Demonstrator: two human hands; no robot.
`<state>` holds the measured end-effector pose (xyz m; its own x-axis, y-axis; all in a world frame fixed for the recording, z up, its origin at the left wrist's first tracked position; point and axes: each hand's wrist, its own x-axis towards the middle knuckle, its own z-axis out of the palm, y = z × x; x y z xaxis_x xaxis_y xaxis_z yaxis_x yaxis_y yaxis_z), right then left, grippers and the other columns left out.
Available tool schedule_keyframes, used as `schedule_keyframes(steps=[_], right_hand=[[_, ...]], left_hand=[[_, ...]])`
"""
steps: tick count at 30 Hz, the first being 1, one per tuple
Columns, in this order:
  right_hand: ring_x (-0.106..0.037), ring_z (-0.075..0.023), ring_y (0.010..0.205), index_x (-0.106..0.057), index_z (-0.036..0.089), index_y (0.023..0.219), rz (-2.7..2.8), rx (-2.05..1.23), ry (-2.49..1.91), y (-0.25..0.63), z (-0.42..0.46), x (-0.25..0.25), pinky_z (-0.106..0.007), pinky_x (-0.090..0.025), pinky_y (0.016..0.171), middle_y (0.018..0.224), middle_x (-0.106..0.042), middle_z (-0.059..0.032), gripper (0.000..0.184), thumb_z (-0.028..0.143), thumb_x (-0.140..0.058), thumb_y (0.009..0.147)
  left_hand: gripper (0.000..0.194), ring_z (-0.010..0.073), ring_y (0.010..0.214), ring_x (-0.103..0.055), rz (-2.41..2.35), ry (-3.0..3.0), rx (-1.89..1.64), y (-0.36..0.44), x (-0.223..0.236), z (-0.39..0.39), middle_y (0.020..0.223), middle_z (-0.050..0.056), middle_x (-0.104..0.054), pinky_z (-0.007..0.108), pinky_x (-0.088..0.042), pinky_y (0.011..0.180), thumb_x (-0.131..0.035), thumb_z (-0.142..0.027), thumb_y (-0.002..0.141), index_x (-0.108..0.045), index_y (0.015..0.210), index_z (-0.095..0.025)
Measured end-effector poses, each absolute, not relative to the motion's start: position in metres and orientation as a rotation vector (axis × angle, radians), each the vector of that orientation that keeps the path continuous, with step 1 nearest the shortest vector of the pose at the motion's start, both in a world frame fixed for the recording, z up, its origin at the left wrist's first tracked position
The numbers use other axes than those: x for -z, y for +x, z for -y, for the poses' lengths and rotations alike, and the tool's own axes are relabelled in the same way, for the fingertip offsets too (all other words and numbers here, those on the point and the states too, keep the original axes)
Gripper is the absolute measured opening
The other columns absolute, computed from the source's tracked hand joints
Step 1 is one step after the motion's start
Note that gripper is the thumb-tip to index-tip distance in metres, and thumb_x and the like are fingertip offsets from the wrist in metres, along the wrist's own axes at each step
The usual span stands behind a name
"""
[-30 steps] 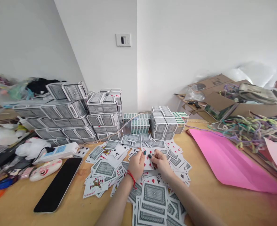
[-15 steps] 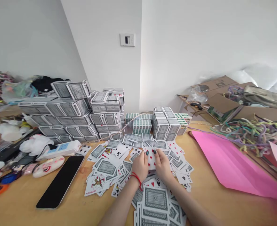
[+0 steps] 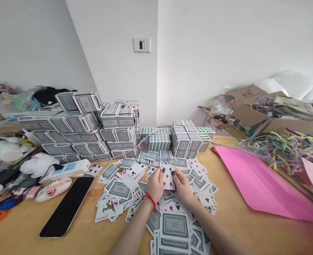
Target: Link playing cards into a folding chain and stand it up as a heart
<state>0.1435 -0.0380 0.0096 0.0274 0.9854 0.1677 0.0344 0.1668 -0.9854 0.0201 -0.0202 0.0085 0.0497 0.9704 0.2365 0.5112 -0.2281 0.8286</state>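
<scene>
Between my two hands a five of diamonds playing card (image 3: pixel 168 179) is held face up, above the spread of cards. My left hand (image 3: pixel 156 184) is closed on its left edge, with the thumb on the face. At its right edge, my right hand (image 3: pixel 182 186) pinches the card in the same way. Whether more cards lie behind it, I cannot tell. Loose cards (image 3: pixel 119 189) lie around and under my hands, some face up, others face down. A joker (image 3: pixel 107 209) shows at the left. Nearest me is a heap of face-down cards (image 3: pixel 174 225) between my forearms.
Tall stacks of grey card-backed blocks (image 3: pixel 76 122) stand at the back left, a smaller stack (image 3: pixel 186 138) and green-patterned boxes (image 3: pixel 156 141) at the back centre. A phone (image 3: pixel 67 207) lies left. Pink paper (image 3: pixel 262 187), fuzzy coloured stems (image 3: pixel 284 148) and cardboard boxes (image 3: pixel 252 122) are right.
My right hand has shifted slightly down the card's right edge, uncovering more of its face. Both hands still hold it. The whole view has moved a little.
</scene>
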Motion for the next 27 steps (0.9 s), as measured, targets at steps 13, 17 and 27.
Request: schedule_keyframes(steps=[13,17,27], right_hand=[[-0.052,-0.0192,0.078,-0.057,0.022,0.09,1.233,-1.107,-1.114,0.1464,0.0325,-0.0036,-0.034,-0.041,0.079,0.084,-0.058,-0.0021,0.024,0.041,-0.048,0.079],[-0.052,-0.0201,0.08,-0.058,0.021,0.093,1.23,-1.117,-1.11,0.1457,0.0336,-0.0066,-0.034,-0.042,0.079,0.086,-0.06,-0.003,0.027,0.042,-0.048,0.08],[-0.051,-0.0188,0.076,-0.056,0.021,0.084,1.206,-1.141,-1.134,0.1462,0.0329,-0.0032,-0.033,-0.042,0.075,0.079,-0.056,-0.0011,0.022,0.042,-0.048,0.079]], left_hand=[[0.032,0.0153,0.069,-0.055,-1.26,1.594,-1.195,0.0141,-0.0144,0.0235,0.088,0.005,-0.06,0.026,-0.041,0.06,-0.034,-0.021,0.086,-0.045,0.116,-0.021],[0.031,0.0161,0.071,-0.055,-1.275,1.606,-1.209,0.015,-0.0109,0.0229,0.085,0.004,-0.06,0.027,-0.041,0.061,-0.034,-0.021,0.086,-0.045,0.115,-0.021],[0.03,0.0147,0.065,-0.054,-1.283,1.598,-1.231,0.0144,-0.011,0.0227,0.081,0.003,-0.06,0.027,-0.041,0.061,-0.037,-0.02,0.084,-0.048,0.112,-0.02]])
